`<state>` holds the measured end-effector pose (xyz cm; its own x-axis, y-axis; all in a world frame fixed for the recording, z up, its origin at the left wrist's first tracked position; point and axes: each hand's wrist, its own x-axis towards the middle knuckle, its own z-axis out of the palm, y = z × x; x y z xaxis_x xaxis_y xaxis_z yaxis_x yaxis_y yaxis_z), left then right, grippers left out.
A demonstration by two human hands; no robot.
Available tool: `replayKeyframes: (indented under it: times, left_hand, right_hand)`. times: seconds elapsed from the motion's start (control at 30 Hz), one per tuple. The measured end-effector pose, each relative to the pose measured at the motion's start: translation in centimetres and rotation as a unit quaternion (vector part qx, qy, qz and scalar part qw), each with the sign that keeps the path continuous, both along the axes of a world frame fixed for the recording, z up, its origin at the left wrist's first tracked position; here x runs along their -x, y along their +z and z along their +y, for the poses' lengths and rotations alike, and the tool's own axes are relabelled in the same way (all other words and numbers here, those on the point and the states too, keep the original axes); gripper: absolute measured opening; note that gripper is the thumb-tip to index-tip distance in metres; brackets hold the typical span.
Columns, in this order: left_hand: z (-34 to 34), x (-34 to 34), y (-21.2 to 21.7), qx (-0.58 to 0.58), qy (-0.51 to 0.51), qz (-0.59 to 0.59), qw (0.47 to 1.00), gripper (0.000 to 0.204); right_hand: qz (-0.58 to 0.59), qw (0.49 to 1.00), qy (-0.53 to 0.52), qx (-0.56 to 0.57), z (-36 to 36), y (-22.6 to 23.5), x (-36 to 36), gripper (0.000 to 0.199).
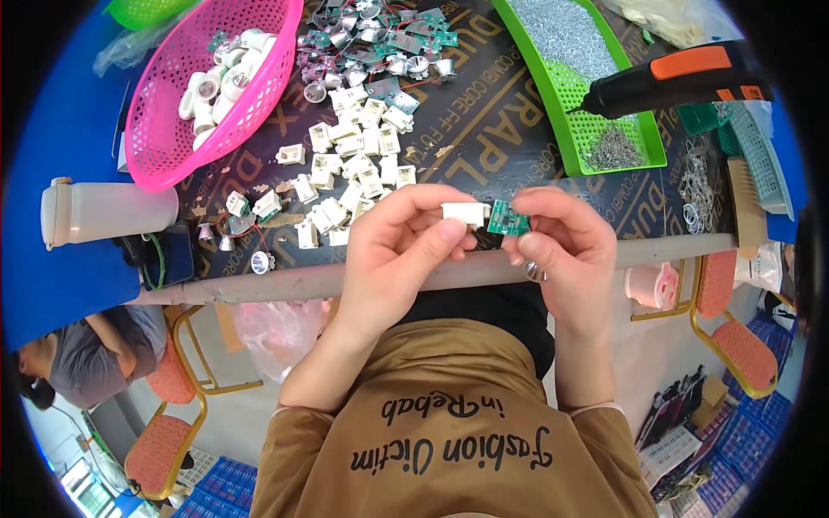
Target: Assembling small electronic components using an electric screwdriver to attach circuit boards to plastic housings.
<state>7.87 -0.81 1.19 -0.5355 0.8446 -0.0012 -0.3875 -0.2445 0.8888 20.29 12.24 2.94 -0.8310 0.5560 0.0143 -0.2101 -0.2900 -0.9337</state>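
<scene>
Between the thumb and fingers of my left hand (410, 246) is a small white plastic housing (465, 213). My right hand (560, 242) pinches a green circuit board (508, 219), whose left edge meets or nearly meets the housing's right end. A small silvery reflector (535, 272) hangs under my right fingers. Both hands are above the table's near edge. Beyond my left hand lies a loose pile of white housings (352, 155). To its left are a few housings joined by wires to boards and reflectors (262, 262).
A pink basket (148, 129) of white round parts stands at the far left, near a translucent jug (110, 216). Boards with reflectors (397, 52) are heaped at the back. At right, a black-and-orange electric screwdriver (678, 79) rests across a green tray (566, 148) of screws.
</scene>
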Motion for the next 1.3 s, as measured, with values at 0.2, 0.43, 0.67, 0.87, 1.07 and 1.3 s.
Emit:
replayKeyframes:
  times: [0.2, 0.43, 0.67, 0.87, 1.07, 1.3]
  left_hand:
    - [0.8, -0.5, 0.3, 0.016, 0.027, -0.021, 0.999, 0.02]
    - [0.9, -0.6, -0.1, -0.007, 0.036, -0.04, 0.999, 0.02]
    - [0.7, -0.1, -0.1, 0.034, 0.039, -0.048, 0.998, 0.017]
    - [0.8, -0.3, -0.1, 0.019, 0.038, -0.076, 0.996, 0.019]
    - [0.6, -0.3, 0.5, 0.037, 0.028, -0.098, 0.994, 0.025]
    - [0.4, -0.1, 0.7, 0.032, 0.008, -0.068, 0.997, 0.025]
  right_hand:
    - [-0.004, 0.998, -0.007, -0.064, -0.1, -0.4, 0.2, 0.025]
    - [-0.033, 0.996, -0.044, -0.071, -0.6, 0.2, 1.1, 0.021]
    - [-0.001, 0.948, -0.108, -0.3, 0.5, -0.8, 1.0, 0.019]
    - [-0.017, 0.941, -0.062, -0.331, 0.1, -0.6, 0.9, 0.019]
    - [0.0, 0.885, -0.135, -0.445, -0.3, -1.1, 1.7, 0.023]
    - [0.039, 0.858, -0.123, -0.498, 0.2, -1.0, 1.9, 0.031]
